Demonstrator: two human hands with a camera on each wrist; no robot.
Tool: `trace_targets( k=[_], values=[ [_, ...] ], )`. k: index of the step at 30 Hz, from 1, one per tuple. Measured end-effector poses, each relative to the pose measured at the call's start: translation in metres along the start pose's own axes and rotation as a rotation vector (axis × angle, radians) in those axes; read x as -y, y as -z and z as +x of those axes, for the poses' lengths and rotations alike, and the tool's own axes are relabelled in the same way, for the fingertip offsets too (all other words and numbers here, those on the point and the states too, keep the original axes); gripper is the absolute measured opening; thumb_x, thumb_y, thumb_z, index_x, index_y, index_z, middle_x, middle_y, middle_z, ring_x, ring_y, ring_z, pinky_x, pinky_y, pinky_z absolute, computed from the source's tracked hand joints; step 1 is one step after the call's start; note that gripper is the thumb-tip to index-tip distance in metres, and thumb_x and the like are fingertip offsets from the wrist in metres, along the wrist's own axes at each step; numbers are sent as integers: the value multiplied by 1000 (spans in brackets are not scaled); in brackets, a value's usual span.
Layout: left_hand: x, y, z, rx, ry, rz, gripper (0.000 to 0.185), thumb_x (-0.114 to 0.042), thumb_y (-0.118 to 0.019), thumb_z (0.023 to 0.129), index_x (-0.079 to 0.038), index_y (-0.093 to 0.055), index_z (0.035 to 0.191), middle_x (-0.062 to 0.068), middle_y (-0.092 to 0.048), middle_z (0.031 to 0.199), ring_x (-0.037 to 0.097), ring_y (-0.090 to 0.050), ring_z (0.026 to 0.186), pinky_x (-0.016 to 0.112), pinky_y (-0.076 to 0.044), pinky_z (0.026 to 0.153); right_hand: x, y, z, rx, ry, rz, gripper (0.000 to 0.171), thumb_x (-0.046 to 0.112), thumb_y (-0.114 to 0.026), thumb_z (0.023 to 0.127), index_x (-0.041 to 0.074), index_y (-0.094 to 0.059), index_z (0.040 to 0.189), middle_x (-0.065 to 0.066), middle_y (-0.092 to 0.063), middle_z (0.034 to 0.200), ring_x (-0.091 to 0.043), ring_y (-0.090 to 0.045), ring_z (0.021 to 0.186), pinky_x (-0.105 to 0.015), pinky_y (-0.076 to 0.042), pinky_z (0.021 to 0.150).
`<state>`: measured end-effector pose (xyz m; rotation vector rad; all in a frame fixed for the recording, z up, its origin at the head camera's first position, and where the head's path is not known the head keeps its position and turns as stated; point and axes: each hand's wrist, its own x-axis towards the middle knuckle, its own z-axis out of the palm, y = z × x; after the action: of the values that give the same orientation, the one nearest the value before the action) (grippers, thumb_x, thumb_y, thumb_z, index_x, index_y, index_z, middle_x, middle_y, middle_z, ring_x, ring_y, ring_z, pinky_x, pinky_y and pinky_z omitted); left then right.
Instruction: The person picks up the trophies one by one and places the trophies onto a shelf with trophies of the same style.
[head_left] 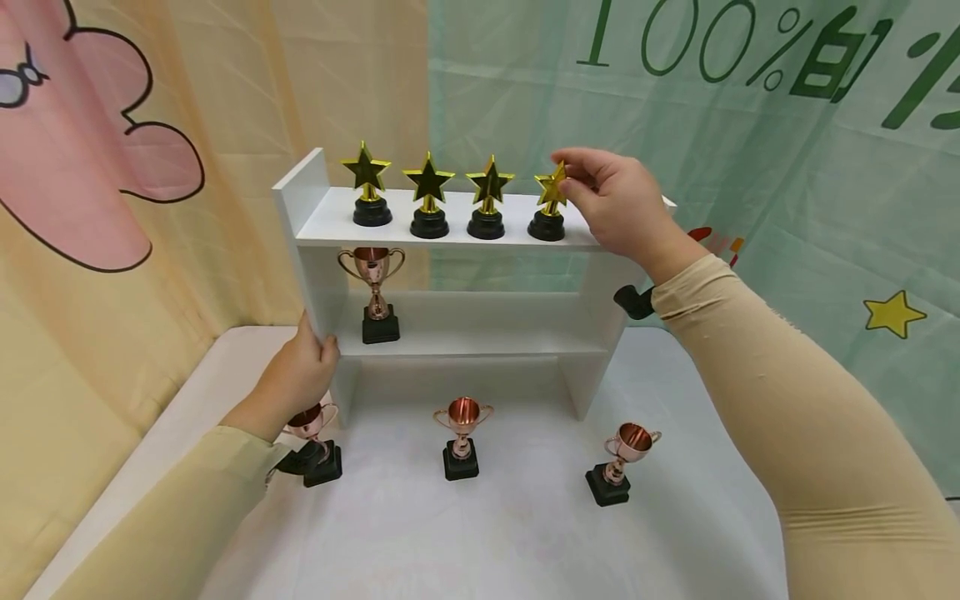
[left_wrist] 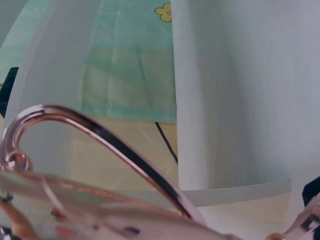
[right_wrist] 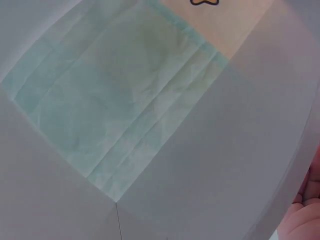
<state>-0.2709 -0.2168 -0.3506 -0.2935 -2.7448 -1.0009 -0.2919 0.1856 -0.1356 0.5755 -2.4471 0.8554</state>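
My right hand (head_left: 618,196) pinches the right tip of a gold star trophy (head_left: 550,200), whose black base rests on the top board of a white shelf (head_left: 465,337). Part of the right hand (right_wrist: 302,212) shows at the edge of the right wrist view. Low on the shelf's left side panel, my left hand (head_left: 292,375) grips the edge, thumb in front; its other fingers are mostly hidden. Below that hand stands a rose-gold cup trophy (head_left: 322,467), partly covered by the wrist. A shiny cup handle (left_wrist: 115,142) fills the near part of the left wrist view.
Several star trophies, such as the leftmost (head_left: 371,212), line the top board. Another rose-gold cup (head_left: 380,325) stands at the left of the middle board. On the white table (head_left: 495,542) are a central cup (head_left: 461,458) and a right one (head_left: 609,483). Curtains (head_left: 510,100) hang behind.
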Motion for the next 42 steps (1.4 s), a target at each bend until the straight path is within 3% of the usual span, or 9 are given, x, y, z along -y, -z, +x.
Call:
trace_targets(
  k=[14, 20, 42],
  values=[
    [-3, 0, -2, 3, 16, 7, 69, -29, -31, 112, -7, 3, 167, 40, -37, 159, 61, -48, 138, 75, -40, 109, -3, -10, -2, -33, -17, 6, 39, 15, -58, 108, 16, -65, 146, -13, -74, 126, -9, -60, 88, -18, -42, 71],
    [-3, 0, -3, 2, 15, 6, 69, -29, -31, 112, -5, 3, 167, 41, -37, 159, 62, -49, 137, 75, -41, 109, -3, -11, -1, -27, -28, 7, 39, 17, -58, 109, 16, -63, 147, -12, -74, 124, -16, -63, 94, -18, -44, 74],
    [-4, 0, -3, 6, -3, 5, 69, -28, -30, 112, -6, 5, 167, 41, -36, 159, 62, -48, 137, 75, -41, 109, -1, -10, -1, -4, -32, -3, 40, 17, -57, 109, 17, -61, 149, -13, -73, 130, -21, -67, 104, -17, -46, 79]
  ],
)
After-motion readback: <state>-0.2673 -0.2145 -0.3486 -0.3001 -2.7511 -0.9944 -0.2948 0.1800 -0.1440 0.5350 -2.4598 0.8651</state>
